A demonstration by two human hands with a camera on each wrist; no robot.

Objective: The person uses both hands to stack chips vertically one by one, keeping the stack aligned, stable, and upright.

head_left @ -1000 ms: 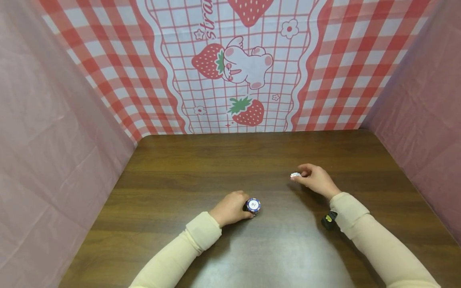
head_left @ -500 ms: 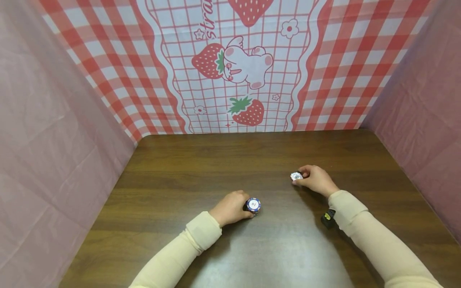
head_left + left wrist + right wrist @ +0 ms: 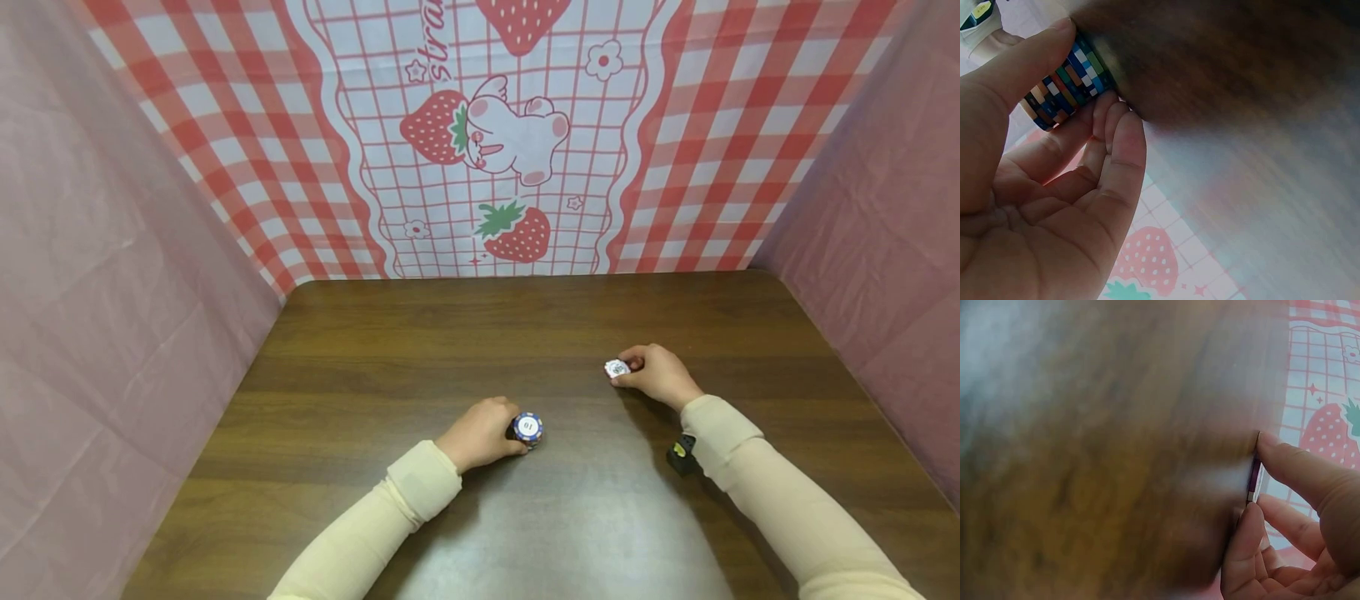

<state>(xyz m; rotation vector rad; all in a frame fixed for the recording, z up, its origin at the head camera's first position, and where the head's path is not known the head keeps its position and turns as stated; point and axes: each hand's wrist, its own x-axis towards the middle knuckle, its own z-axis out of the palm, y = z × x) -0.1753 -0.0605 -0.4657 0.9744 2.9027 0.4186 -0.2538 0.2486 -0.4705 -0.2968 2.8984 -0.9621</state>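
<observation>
Near the middle of the table (image 3: pixel 420 358), my left hand (image 3: pixel 483 433) grips a stack of poker chips (image 3: pixel 528 428) whose blue-rimmed top chip reads 10. In the left wrist view, thumb and fingers lie on opposite sides of the stack (image 3: pixel 1066 85), its edges banded in several colours. Farther back and to the right, my right hand (image 3: pixel 658 375) pinches a white-faced poker chip (image 3: pixel 617 369) by its edge between thumb and fingers. The right wrist view has this chip (image 3: pixel 1254 478) edge-on, purple and white, flat against or very close to the wood.
A checked strawberry-print cloth (image 3: pixel 517 167) hangs behind the table's far edge. Pink cloth drapes the left side (image 3: pixel 127 250) and the right side (image 3: pixel 862 183). A black device (image 3: pixel 682 454) with a yellow patch is worn at the right wrist.
The right hand's chip, tilted a second ago, has come down flat with its face up. The right hand shifted only slightly; the left hand and the stack stayed put.
</observation>
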